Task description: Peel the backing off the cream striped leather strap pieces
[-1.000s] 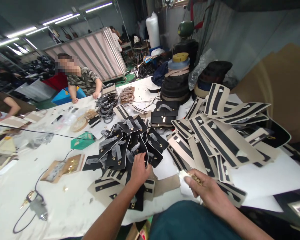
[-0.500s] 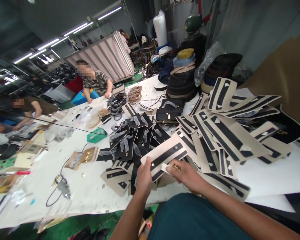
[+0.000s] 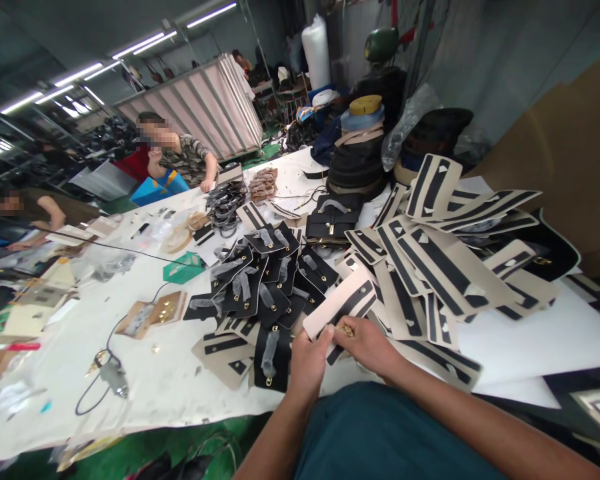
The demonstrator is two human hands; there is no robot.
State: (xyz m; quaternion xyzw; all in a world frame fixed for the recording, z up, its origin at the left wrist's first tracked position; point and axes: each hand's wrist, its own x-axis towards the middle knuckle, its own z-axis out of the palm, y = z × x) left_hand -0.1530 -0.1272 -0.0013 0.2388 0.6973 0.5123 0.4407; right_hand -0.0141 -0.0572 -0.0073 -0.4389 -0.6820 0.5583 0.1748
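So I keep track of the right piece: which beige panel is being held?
The beige panel gripped in the left hand, with the right hand at its near end. The other beige panels lie heaped on the table.

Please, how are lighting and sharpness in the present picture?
Head view: ceiling tubes glare upper left against a dim room; head view: the brown sheet at right looks soft; head view: the beige panel in the left hand is readable.
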